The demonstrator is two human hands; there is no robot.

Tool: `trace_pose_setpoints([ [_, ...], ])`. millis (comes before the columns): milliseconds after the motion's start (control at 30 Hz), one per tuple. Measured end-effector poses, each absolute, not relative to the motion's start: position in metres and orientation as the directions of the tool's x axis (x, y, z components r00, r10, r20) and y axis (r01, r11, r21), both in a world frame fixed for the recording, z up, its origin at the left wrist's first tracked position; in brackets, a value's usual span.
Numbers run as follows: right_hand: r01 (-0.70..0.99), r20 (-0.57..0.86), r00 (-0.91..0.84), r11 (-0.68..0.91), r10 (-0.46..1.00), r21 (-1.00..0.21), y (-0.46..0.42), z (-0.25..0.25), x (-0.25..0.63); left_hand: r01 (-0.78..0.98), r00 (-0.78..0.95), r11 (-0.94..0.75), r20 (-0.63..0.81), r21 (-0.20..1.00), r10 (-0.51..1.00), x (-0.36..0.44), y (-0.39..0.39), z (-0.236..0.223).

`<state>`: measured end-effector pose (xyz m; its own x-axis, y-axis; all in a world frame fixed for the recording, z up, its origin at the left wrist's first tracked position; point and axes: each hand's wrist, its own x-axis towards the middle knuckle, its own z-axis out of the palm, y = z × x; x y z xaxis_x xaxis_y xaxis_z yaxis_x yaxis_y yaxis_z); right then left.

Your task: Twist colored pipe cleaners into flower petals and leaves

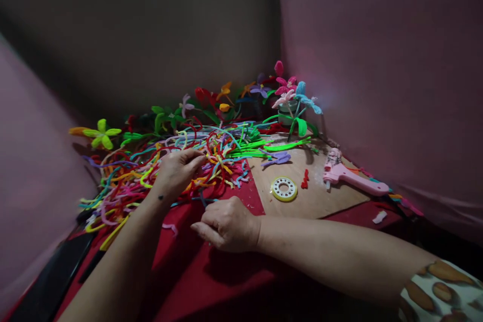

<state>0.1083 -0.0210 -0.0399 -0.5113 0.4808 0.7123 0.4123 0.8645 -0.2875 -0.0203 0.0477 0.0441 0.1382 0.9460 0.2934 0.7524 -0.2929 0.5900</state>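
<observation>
My left hand [179, 171] reaches over a heap of colourful pipe cleaners [128, 181]. Its thumb and forefinger are pinched together at the heap's front edge, and I cannot make out what lies between them. Lower and to the right, my right hand [232, 224] rests above the red cloth [181, 271] with its fingers curled in and the thumb pointing left. Anything inside that curl is hidden. Short bits of pipe cleaner and bright green stems [251, 151] lie just beyond both hands.
On a wooden board [324, 201] at the right lie a roll of tape [284, 189], a pink glue gun [350, 176], a twisted red piece [305, 179] and a purple petal shape [277, 158]. Pipe-cleaner flowers [289, 85] line the back. A black object [53, 276] sits front left.
</observation>
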Motion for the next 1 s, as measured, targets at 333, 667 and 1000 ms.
trace_pose_setpoints([
  [333,0.389,0.68,-0.569,0.88,0.463,-0.274,-0.025,-0.047,0.102,0.876,0.251,-0.316,0.213,0.365,0.944,-0.029,0.048,0.017],
  [667,0.338,0.751,-0.426,0.859,0.504,-0.384,-0.019,-0.028,0.111,0.843,0.492,-0.537,0.424,-0.016,0.76,0.018,0.066,0.02],
  [1000,0.3,0.797,-0.283,0.838,0.534,-0.455,-0.015,-0.012,0.119,0.909,0.414,-0.384,0.454,-0.162,0.789,0.067,0.141,0.026],
])
